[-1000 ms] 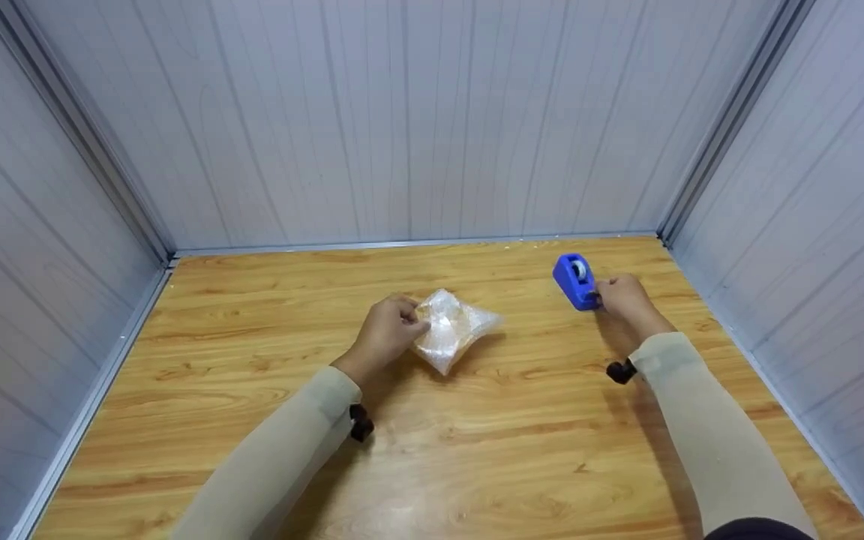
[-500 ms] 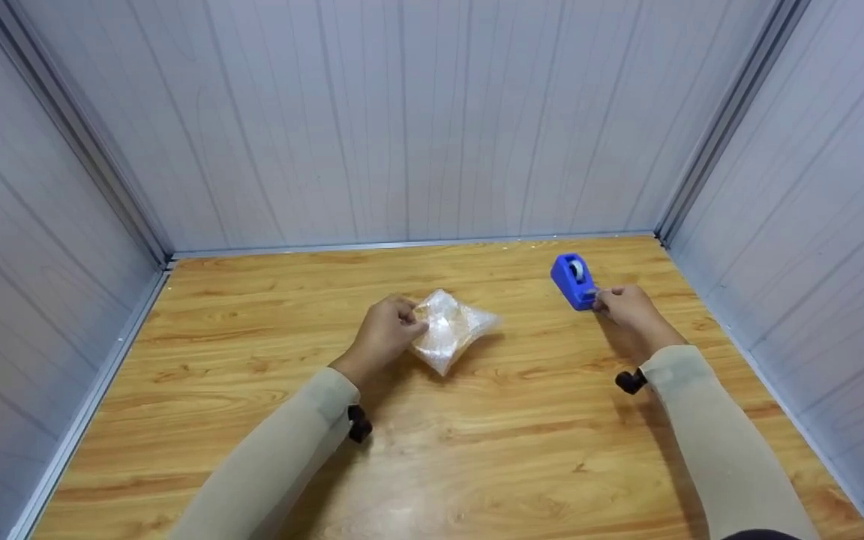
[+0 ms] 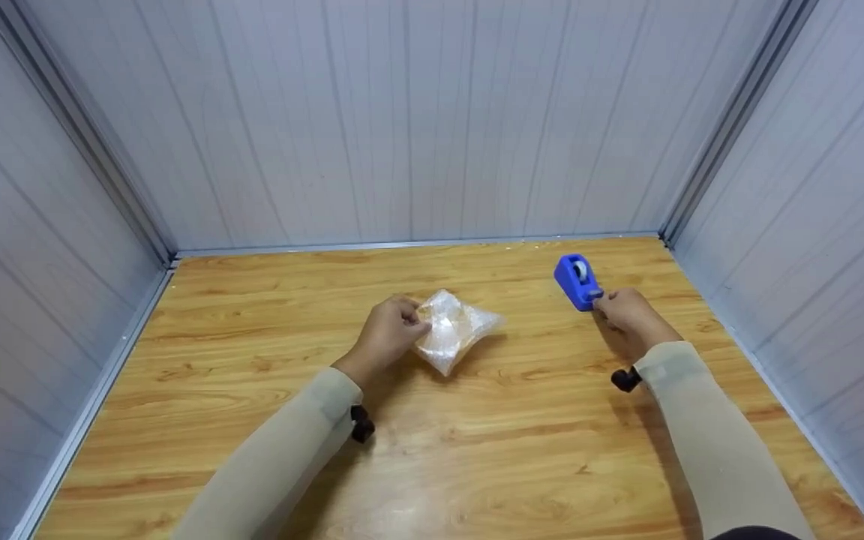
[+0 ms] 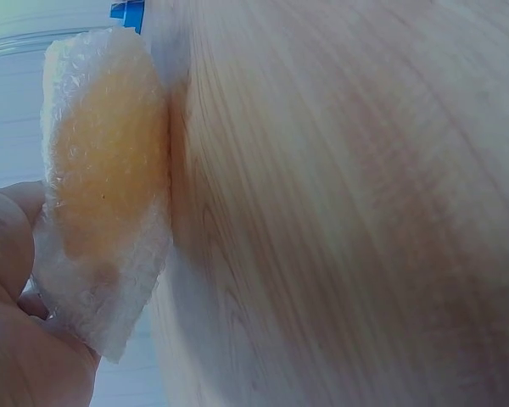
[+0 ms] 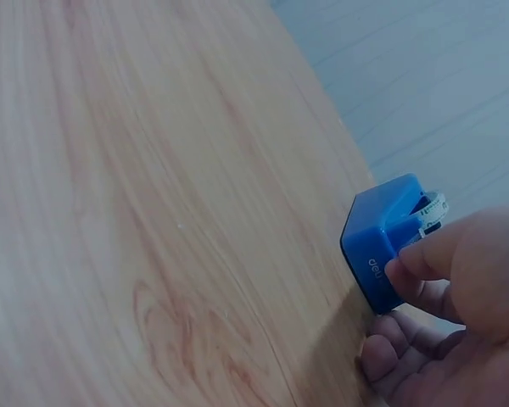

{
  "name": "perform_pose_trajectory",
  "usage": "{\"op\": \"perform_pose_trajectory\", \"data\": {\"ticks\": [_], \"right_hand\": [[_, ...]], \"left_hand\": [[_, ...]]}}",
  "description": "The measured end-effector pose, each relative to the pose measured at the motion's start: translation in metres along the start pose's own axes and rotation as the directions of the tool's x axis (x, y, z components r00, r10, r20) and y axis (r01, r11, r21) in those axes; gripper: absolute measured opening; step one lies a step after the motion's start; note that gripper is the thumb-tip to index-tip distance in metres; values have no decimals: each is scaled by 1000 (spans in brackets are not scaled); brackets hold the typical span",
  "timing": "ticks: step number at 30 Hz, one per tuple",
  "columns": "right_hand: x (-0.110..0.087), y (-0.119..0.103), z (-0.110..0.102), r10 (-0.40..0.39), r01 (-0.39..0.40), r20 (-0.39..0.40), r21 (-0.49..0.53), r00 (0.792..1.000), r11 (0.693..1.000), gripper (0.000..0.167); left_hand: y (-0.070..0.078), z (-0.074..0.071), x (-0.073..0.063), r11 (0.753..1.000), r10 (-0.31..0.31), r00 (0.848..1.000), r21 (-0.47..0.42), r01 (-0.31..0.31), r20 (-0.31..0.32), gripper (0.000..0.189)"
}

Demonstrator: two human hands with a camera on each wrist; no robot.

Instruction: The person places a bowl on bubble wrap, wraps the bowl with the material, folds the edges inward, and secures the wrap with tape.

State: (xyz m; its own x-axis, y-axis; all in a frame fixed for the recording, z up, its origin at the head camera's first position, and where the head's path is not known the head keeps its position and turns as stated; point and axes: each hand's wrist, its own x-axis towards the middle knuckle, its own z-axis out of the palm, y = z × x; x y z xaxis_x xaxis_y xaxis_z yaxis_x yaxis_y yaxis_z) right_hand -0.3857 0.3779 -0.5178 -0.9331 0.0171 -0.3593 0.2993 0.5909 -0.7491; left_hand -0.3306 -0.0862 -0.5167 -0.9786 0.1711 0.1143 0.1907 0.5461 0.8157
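Observation:
A small packet wrapped in clear bubble wrap (image 3: 456, 330) lies on the wooden table (image 3: 477, 450) near its middle. My left hand (image 3: 391, 331) pinches the packet's left edge; the left wrist view shows the packet (image 4: 102, 212) close up against my fingers (image 4: 17, 288). A blue tape dispenser (image 3: 576, 281) stands at the back right. My right hand (image 3: 622, 309) grips its near end with curled fingers. In the right wrist view a fingertip (image 5: 407, 270) presses the blue dispenser (image 5: 383, 233) just under the white tape end at the cutter.
Grey panelled walls (image 3: 417, 120) close the table in at the back and on both sides. A sliver of the blue dispenser (image 4: 127, 12) shows at the top of the left wrist view.
My right hand drew back a little from the dispenser, then came in against its near end again; the dispenser shifted slightly. The left hand and packet stayed put.

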Motion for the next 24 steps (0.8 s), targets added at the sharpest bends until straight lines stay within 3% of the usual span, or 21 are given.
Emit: {"op": "perform_pose_trajectory", "data": {"ticks": [8,14,19,22,24], "right_hand": [[2,3,4,-22,20,-12,-113,1000,993,37],[-8,-1,-5,14,-12,62,-22,998,1000,37],[-15,-7,-12,53,-75,143,150,988,986,36],[-16,-11,-16,27,-44,156,111,987,993,37],[-16,-15,-17,-6,5,161,5,987,1000,37]], "left_hand": [[-1,1,3,1000,3,1000,-1,-3,-24,32],[-1,1,4,1000,7,1000,-1,-7,-21,32],[0,0,2,1000,5,1000,-2,-5,-6,35],[1,-1,1,1000,-4,1000,1,4,16,36],[1,-2,1,1000,-6,1000,3,5,23,37]]}}
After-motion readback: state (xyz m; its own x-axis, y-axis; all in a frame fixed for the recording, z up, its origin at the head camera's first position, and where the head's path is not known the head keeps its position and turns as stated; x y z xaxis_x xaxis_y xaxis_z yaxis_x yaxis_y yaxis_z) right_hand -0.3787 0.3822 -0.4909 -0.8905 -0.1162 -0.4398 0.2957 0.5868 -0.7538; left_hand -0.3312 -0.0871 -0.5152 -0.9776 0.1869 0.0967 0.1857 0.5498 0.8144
